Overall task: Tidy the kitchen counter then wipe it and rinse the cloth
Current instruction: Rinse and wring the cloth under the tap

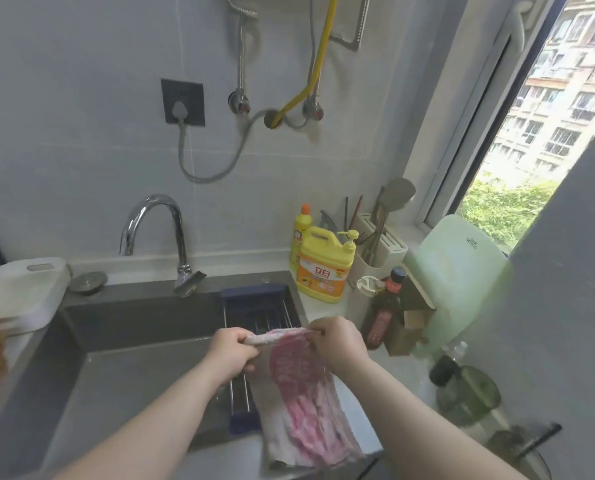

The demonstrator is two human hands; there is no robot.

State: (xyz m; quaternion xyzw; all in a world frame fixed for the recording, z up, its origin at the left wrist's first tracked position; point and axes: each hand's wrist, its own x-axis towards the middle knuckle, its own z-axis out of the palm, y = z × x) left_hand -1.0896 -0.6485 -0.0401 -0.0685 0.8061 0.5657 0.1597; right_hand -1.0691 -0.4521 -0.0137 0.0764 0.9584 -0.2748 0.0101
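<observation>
Pink-striped cloth (299,393) hung over the sink's (133,375) right edge, its top hem pinched taut between the left hand (232,351) and right hand (337,341).

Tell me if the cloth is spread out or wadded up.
Spread out: left hand and right hand pinch the cloth by its top edge, and it hangs long and loose below them.

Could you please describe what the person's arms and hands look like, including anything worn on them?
The left hand and right hand are bare, without gloves; no ring, watch or bracelet shows. The left forearm and right forearm are bare too, with no sleeve in view down to the picture's lower edge. The nails are too blurred to judge.
</observation>
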